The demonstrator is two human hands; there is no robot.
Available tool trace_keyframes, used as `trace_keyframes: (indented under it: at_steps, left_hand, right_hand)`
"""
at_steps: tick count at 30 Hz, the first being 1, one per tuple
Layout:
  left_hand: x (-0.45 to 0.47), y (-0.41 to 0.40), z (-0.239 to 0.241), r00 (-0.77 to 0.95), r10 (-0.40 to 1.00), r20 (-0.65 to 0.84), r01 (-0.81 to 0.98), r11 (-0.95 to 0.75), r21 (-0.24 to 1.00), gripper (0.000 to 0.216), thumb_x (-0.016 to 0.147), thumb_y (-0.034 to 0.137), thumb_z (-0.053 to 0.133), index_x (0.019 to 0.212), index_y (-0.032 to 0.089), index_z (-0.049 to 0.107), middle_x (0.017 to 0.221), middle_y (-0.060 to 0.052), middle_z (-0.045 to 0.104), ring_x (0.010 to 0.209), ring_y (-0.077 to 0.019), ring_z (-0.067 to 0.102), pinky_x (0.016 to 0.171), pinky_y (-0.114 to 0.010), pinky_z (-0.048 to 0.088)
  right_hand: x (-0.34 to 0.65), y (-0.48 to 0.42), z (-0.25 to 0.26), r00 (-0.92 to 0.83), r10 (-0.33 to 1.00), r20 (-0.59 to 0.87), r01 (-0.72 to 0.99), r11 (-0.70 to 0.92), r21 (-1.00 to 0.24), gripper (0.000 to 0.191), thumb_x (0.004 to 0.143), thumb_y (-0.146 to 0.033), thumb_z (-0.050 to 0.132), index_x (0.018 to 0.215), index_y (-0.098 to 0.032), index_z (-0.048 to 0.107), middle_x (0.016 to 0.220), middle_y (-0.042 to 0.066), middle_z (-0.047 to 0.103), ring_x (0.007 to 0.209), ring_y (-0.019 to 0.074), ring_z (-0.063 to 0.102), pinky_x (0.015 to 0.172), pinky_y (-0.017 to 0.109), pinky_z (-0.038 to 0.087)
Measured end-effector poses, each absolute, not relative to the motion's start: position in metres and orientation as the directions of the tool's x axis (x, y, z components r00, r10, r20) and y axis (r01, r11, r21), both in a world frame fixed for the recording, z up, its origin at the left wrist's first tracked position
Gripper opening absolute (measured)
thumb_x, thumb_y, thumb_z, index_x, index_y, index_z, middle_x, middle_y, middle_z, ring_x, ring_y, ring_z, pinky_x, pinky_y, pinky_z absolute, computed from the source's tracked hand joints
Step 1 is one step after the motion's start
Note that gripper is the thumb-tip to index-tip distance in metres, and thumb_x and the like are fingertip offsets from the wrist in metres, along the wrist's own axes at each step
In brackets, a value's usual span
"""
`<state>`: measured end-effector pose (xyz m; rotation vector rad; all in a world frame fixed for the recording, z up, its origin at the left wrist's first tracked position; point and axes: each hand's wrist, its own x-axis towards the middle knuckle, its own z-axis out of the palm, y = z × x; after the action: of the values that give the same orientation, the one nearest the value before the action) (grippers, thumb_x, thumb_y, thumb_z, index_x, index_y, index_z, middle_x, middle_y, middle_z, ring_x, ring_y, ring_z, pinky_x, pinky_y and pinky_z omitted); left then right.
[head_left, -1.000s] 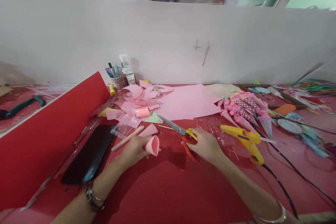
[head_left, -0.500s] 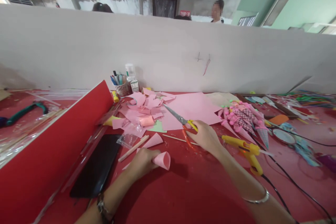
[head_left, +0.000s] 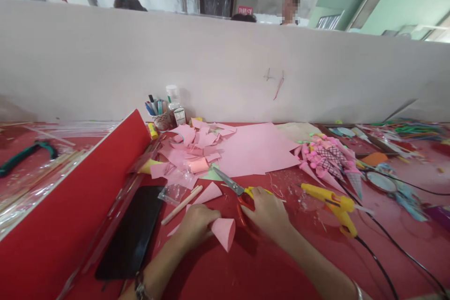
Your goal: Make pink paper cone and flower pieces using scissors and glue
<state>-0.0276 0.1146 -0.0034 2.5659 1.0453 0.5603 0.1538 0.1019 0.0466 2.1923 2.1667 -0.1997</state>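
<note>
In the head view, we see our left hand (head_left: 197, 226) closed around a pink cone (head_left: 224, 232), its narrow end hidden in the grip and its mouth facing right. The cone is over the table (head_left: 207, 283), between our hands. Our right hand (head_left: 269, 213) is wrapped round the handles of the scissors (head_left: 232, 185), whose blades point away from us, toward the scraps (head_left: 181, 153). A stick (head_left: 182, 205) lies just beyond the left hand; the glue gun (head_left: 330, 200) lies right of the other.
</note>
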Motion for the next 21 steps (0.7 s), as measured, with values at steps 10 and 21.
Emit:
trace_keyframes:
  at_steps: [10,21]
  left_hand:
    - [-0.027,0.113,0.002,0.628,0.731,0.268,0.569,-0.666,0.483,0.019,0.069,0.011,0.043,0.052,0.016,0.051,0.046,-0.001,0.056,0.044,-0.0120,0.048,0.045,-0.021,0.024]
    - [-0.030,0.113,0.001,0.586,0.761,0.280,0.577,-0.634,0.514,0.024,0.073,0.016,0.041,0.049,0.017,0.044,0.047,-0.001,0.052,0.045,-0.0122,0.047,0.047,-0.021,0.026]
  right_hand:
    - [0.169,0.173,0.094,-0.050,0.982,-0.180,0.999,0.052,0.006,0.050,0.078,-0.034,0.048,0.125,-0.019,0.038,0.116,0.014,0.053,0.101,0.0262,0.053,0.077,0.033,0.041]
    - [0.192,0.217,0.058,0.008,0.945,-0.326,0.998,-0.026,-0.050,0.074,0.069,-0.025,0.056,0.134,-0.014,0.022,0.129,0.019,0.036,0.105,0.0275,0.051,0.079,0.033,0.042]
